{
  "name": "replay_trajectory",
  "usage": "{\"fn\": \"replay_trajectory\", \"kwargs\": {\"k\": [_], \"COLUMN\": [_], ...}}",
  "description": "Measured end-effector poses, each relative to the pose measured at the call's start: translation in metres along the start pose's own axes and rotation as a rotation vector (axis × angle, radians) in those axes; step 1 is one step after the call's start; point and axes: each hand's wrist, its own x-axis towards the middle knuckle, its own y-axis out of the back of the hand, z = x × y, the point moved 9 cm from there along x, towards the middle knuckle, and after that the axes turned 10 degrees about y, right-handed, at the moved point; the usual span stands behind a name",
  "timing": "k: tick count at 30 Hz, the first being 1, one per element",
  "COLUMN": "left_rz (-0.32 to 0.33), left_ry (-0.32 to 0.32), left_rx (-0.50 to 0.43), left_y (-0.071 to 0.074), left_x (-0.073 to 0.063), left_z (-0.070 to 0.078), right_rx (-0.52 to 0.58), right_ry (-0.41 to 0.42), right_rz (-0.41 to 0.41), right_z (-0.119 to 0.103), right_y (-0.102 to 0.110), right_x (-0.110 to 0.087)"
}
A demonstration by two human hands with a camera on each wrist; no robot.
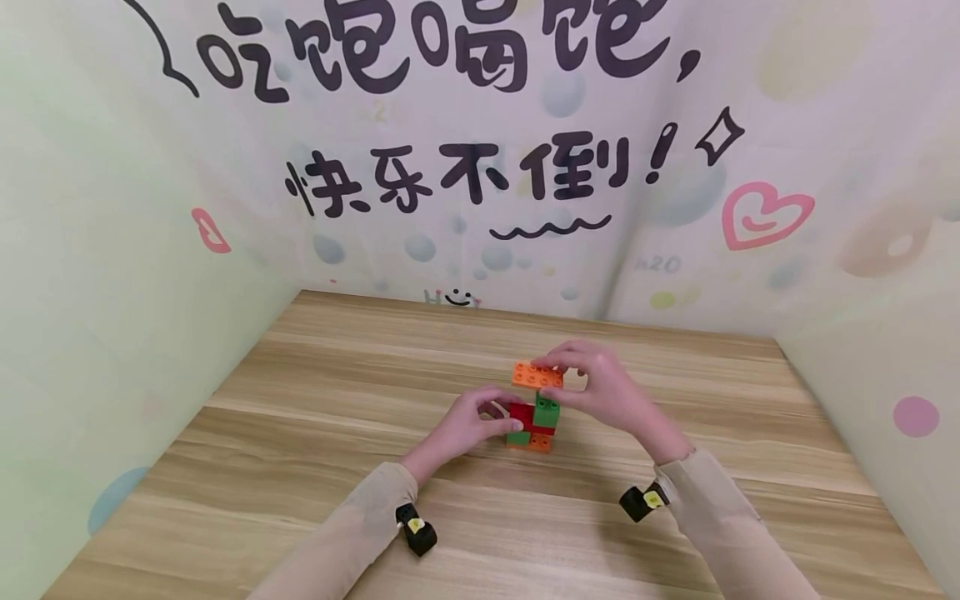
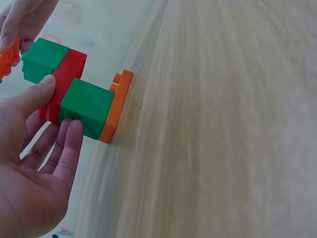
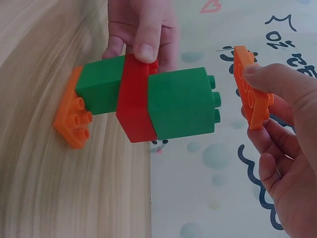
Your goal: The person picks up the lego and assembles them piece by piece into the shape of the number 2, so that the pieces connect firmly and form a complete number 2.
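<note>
A small stack of toy building bricks stands on the table: a flat orange brick (image 3: 68,116) at the bottom, a green brick (image 2: 87,106) above it, a red brick (image 3: 136,99) across that, and another green brick (image 3: 182,103) on top. My left hand (image 1: 468,422) holds the stack from the left, thumb on the red brick and fingers against the lower green one. Above the stack, my right hand (image 1: 603,385) pinches a second flat orange brick (image 1: 529,376) between thumb and fingers. In the right wrist view this brick is apart from the top green brick's studs.
The wood-grain table (image 1: 315,392) stretches around the stack on all sides. Behind it hangs a pale printed backdrop (image 1: 450,258) with black lettering, and similar pale walls (image 1: 885,317) flank the table. Black wrist cameras (image 1: 416,531) sit at both sleeves.
</note>
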Motion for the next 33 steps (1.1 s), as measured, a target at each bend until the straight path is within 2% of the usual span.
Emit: {"fn": "replay_trajectory", "kwargs": {"k": [11, 17, 24, 33], "left_rz": [-0.001, 0.002, 0.008, 0.012], "left_ry": [0.022, 0.013, 0.017, 0.026], "left_rx": [-0.002, -0.005, -0.006, -0.021], "left_y": [0.0, 0.001, 0.0, 0.001], "left_x": [0.0, 0.0, 0.0, 0.001], "left_z": [-0.001, -0.001, -0.002, -0.004], "right_rx": [0.021, 0.046, 0.047, 0.061], "right_ry": [-0.03, -0.057, -0.043, -0.076], "right_rz": [-0.015, -0.041, -0.022, -0.018], "right_z": [0.005, 0.008, 0.009, 0.015], "right_y": [-0.01, -0.016, -0.019, -0.021], "right_x": [-0.007, -0.01, -0.014, -0.019]}}
